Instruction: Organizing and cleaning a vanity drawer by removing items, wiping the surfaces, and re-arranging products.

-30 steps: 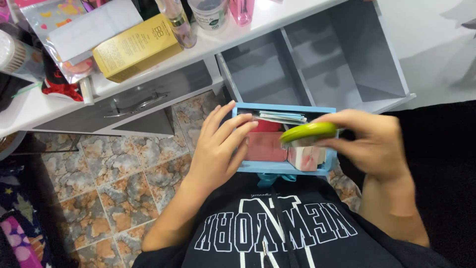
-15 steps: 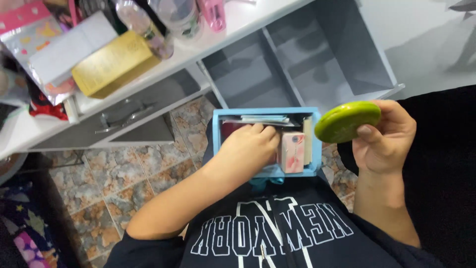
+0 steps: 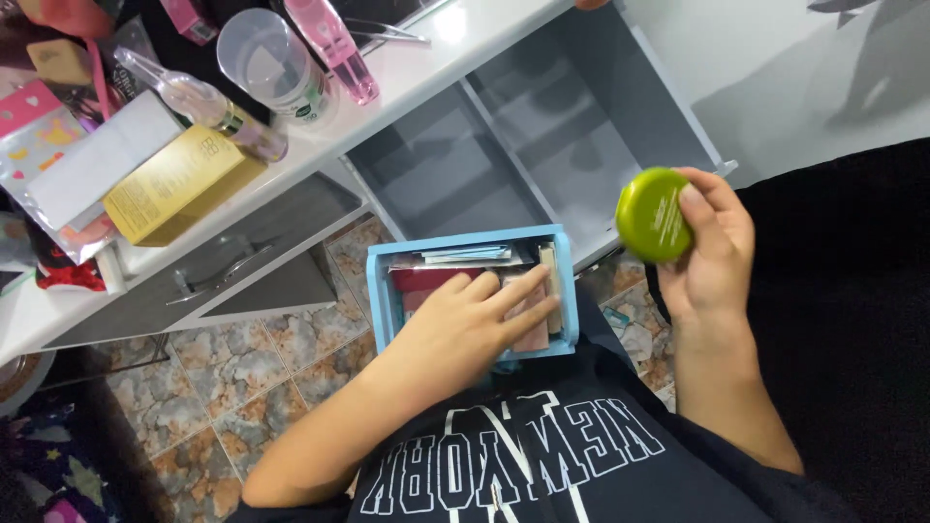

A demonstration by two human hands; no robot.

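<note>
Right hand (image 3: 712, 254) grips round green plastic compact (image 3: 653, 214), upper right, turned for looking. Left hand (image 3: 465, 329) open, fingers flat inside small blue cardboard box (image 3: 380, 291) mid-frame, steadying it.

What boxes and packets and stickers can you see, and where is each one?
Gold box: long carton lying on the white desk, upper left.
White box: flat, beside the gold one.
Clear cup: on the desk, small green and white label.
Green round case: in the right hand, pale print on its face.
Blue box: on the lap, left hand inside, on a pink packet.
</note>
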